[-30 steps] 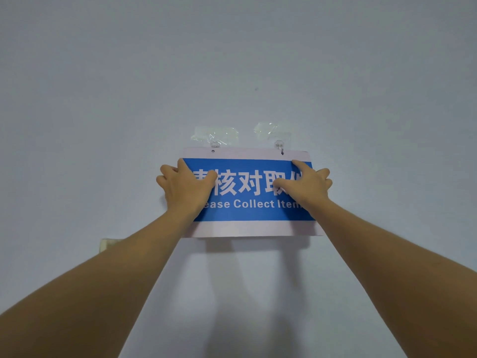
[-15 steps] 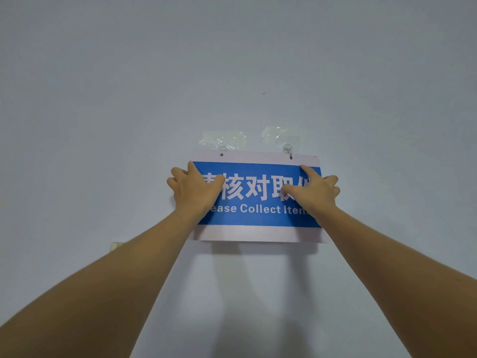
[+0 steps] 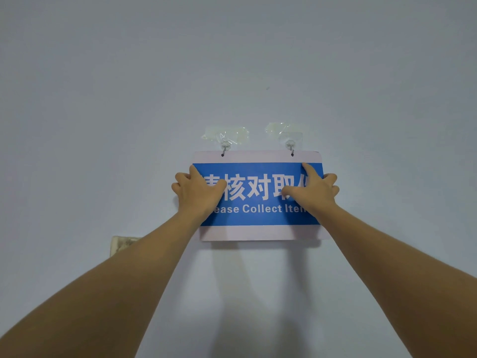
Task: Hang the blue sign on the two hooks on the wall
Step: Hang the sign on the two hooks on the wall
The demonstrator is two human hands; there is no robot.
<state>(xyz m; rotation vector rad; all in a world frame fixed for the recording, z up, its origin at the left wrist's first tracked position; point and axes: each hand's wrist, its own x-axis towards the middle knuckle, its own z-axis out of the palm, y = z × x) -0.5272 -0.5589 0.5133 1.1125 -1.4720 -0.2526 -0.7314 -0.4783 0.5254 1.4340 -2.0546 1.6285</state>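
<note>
The blue sign (image 3: 258, 197), white-bordered with white lettering, lies flat against the wall. Its two top holes sit on the wire tips of the left hook (image 3: 225, 145) and the right hook (image 3: 290, 145), both clear plastic and taped to the wall. My left hand (image 3: 197, 192) grips the sign's left edge, thumb on the front. My right hand (image 3: 313, 189) grips the right edge, index finger pointing up along the blue band. Both hands cover the ends of the lettering.
The wall (image 3: 232, 60) is plain pale grey with a small dark mark (image 3: 267, 88) above the hooks. A worn off-white plate (image 3: 121, 245) sits on the wall at lower left, partly behind my left forearm.
The sign's left hole has come onto the left hook, so both holes now sit on hooks. The sign appears slightly lower and further right in view; my hands kept their grip.
</note>
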